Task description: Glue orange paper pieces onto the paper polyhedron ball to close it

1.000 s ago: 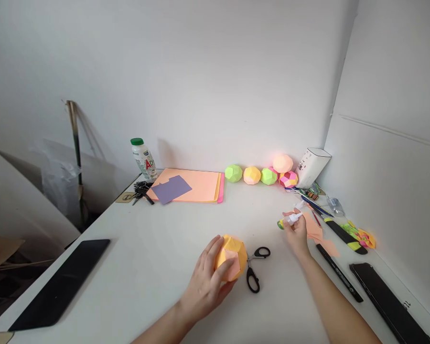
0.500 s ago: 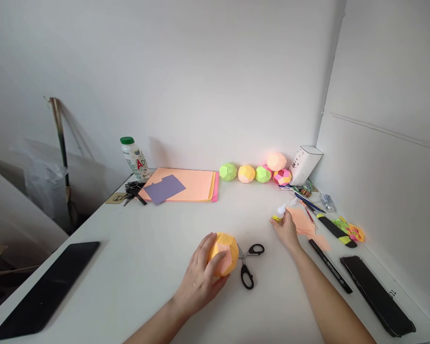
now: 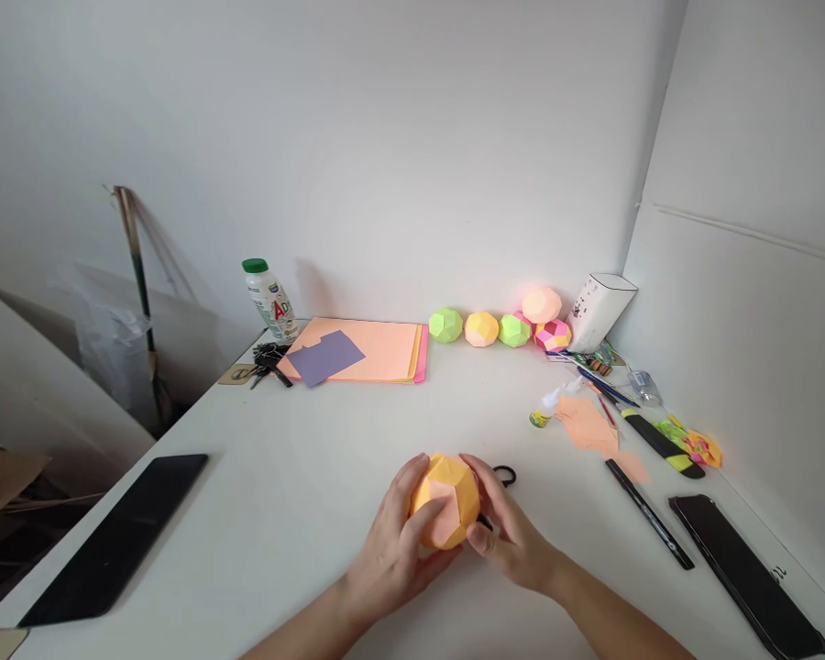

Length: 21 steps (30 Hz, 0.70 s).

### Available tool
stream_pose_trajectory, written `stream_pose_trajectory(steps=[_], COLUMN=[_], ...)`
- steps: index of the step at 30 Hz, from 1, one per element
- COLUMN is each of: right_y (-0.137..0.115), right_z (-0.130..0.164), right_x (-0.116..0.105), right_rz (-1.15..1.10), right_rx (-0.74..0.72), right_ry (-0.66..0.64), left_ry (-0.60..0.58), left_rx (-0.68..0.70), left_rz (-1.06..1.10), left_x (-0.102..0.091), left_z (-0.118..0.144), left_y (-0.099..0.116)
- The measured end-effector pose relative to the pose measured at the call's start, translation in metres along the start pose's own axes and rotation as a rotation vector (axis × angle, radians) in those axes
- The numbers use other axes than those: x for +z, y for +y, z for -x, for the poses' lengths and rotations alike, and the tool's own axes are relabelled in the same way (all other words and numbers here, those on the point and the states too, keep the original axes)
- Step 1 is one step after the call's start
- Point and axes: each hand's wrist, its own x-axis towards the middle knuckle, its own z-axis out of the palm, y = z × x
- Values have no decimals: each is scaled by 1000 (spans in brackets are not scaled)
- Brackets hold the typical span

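While both hands close around the orange paper ball (image 3: pixel 445 500) near the front edge of the tabletop (image 3: pixel 302 477), it sits low over the surface, though whether it touches cannot be told. The left hand (image 3: pixel 391 545) cups it from the left with fingers curled over its back and thumb on its near face; the right hand (image 3: pixel 512 536) wraps it from the right, fingers bent against its side. Neither hand holds anything else. A pair of black scissors (image 3: pixel 503 477) lies just behind the right hand, mostly hidden, with one handle loop showing.

As a judgement, the ball looks nearly whole: its facets in orange and peach meet cleanly on the side that shows, and no loose flap is visible there. What remains on its far side cannot be seen. The small glue bottle (image 3: pixel 544 407) lies on its side toward the right edge, apart from both hands, just beside a few peach paper scraps (image 3: pixel 588 426), so gluing seems paused or finished, and pressing or checking the ball seems to be the work now.

Four finished paper balls (image 3: pixel 499 328) stand in a row along the back edge, with a fifth resting on top of them at the right end. A stack of coloured paper (image 3: pixel 378 353) lies at the back, left of them, and pens (image 3: pixel 650 518) and a phone (image 3: pixel 746 577) lie near the right front corner.
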Motion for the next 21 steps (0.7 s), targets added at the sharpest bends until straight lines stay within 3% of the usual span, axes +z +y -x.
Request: stream_pose_trajectory(steps=[5, 10, 14, 17, 21], right_y=[4, 7, 9, 11, 14], right_z=[0, -2, -3, -4, -4], right_x=[2, -15, -18, -14, -4], right_rz=[-362, -381, -416, -440, -375], right_rx=[129, 130, 163, 193, 236], right_ry=[-72, -84, -199, -263, -211], left_ry=[-28, -63, -261, -390, -421], left_rx=[3, -263, -503, -560, -577], left_rz=[92, 501, 991, 1316, 1405], left_x=[-2, -12, -21, -22, -20], left_z=[4, 1, -9, -16, -18], left_y=[3, 4, 3, 3, 5])
